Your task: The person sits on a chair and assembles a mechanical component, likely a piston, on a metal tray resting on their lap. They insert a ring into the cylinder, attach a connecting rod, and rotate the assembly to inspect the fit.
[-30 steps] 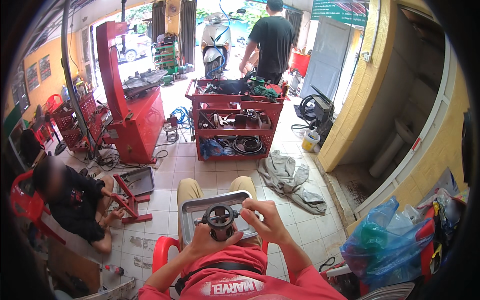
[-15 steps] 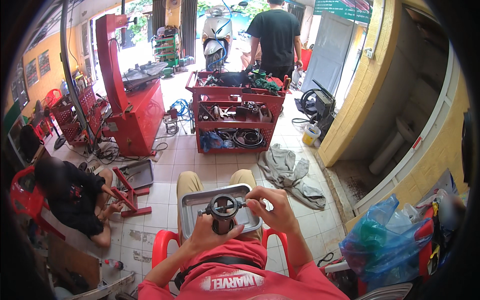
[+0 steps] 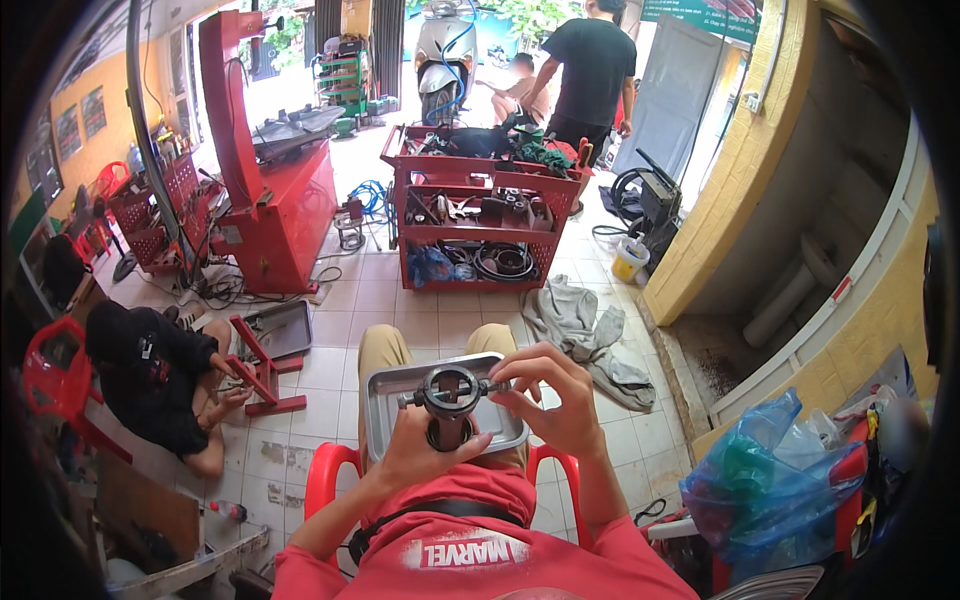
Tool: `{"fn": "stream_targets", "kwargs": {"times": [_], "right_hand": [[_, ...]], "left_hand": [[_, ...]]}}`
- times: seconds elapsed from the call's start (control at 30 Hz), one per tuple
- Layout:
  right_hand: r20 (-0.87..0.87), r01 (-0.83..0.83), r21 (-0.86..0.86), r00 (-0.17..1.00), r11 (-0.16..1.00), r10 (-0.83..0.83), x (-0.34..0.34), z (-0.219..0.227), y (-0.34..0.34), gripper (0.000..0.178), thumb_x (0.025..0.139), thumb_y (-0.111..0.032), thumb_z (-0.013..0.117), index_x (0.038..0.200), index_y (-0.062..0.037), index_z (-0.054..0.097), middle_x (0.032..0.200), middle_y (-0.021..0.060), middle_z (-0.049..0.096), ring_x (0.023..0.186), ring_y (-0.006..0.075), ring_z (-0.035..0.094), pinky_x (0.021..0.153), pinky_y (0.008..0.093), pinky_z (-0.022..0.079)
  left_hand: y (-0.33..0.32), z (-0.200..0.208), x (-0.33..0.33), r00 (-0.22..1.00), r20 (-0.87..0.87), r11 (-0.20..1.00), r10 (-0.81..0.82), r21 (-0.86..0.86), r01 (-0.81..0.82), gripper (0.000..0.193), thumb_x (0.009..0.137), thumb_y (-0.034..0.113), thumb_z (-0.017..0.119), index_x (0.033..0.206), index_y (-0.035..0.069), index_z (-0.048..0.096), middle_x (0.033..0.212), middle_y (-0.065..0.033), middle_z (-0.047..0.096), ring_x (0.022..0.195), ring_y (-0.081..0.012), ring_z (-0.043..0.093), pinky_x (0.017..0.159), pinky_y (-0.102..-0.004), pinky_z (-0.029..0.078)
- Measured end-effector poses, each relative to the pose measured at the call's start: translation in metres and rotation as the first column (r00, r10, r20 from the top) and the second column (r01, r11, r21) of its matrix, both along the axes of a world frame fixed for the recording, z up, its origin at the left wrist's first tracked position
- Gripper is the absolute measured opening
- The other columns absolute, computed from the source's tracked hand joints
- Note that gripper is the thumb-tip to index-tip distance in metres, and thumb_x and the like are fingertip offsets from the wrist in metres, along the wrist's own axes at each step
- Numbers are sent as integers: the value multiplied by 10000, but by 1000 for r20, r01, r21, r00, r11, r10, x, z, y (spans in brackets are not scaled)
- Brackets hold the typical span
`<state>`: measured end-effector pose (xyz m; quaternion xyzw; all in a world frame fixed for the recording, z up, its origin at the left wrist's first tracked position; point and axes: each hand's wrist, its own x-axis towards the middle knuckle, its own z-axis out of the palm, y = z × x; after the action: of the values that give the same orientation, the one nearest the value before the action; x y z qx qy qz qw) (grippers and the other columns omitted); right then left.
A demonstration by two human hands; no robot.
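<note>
Above my lap I hold a dark metal cylinder topped by a ring, with side screws running into it; its exact kind I cannot tell. My left hand (image 3: pixel 417 447) wraps around the cylinder (image 3: pixel 452 433) below the ring (image 3: pixel 449 391), its thumb to the right. At the ring's right side, my right hand (image 3: pixel 553 392) pinches the side screw (image 3: pixel 487 387) between thumb and index finger, the other fingers curved loosely. Another screw end juts out on the left. Beneath it all, a grey metal tray (image 3: pixel 383 384) rests on my thighs; its middle is partly hidden.
A red tool cart (image 3: pixel 478 236) stands ahead, a grey cloth (image 3: pixel 580 325) on the floor right of it. Left, a person in black (image 3: pixel 150 375) sits holding a red frame (image 3: pixel 262 372). Plastic bags (image 3: pixel 765 480) lie right. Two people and a scooter (image 3: pixel 443 62) are farther off.
The right hand's fingers have shifted and lifted around the side screw. My left hand keeps its hold. The standing person in the background has moved right, revealing more of someone seated low.
</note>
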<state>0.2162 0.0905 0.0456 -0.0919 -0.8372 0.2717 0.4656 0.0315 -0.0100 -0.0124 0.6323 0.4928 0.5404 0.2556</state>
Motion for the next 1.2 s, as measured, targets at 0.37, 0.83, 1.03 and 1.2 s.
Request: {"fn": "stream_targets", "kwargs": {"times": [0.37, 0.83, 1.03, 1.2], "right_hand": [[-17, 49, 45, 999, 998, -49, -2, 2, 3, 212, 868, -67, 784, 1034, -28, 658, 1155, 74, 574, 691, 92, 632, 560, 249, 462], [-60, 22, -47, 998, 999, -24, 0, 12, -2, 173, 869, -39, 783, 997, -9, 670, 1080, 82, 596, 740, 110, 632, 575, 256, 482], [3, 43, 81, 999, 996, -43, -1, -2, 16, 265, 799, -55, 852, 1001, -25, 682, 1064, 104, 618, 703, 95, 641, 580, 234, 483], [-35, 21, -21, 999, 1000, -21, -2, 7, 3, 204, 922, -178, 756, 1005, -17, 665, 1068, 105, 613, 717, 109, 657, 586, 237, 478]], "left_hand": [[1, 0, -2, 1000, 3, 999, -21, -37, 21, 158, 804, 133, 834, 841, 37, 715, 747, -22, 686, 681, -102, 663, 642, -257, 516], [4, -3, -4, 994, 107, 994, -31, -99, 42, 211, 792, 210, 862, 830, 45, 735, 756, -39, 716, 672, -125, 664, 689, -299, 542], [2, 5, -1, 997, -66, 999, -45, -26, 44, 180, 818, 149, 839, 848, 29, 708, 764, -22, 686, 705, -107, 663, 663, -269, 520], [3, -1, -3, 1000, 16, 998, -27, -60, 28, 204, 798, 198, 856, 830, 43, 727, 756, -37, 706, 683, -126, 666, 683, -293, 538]]}}
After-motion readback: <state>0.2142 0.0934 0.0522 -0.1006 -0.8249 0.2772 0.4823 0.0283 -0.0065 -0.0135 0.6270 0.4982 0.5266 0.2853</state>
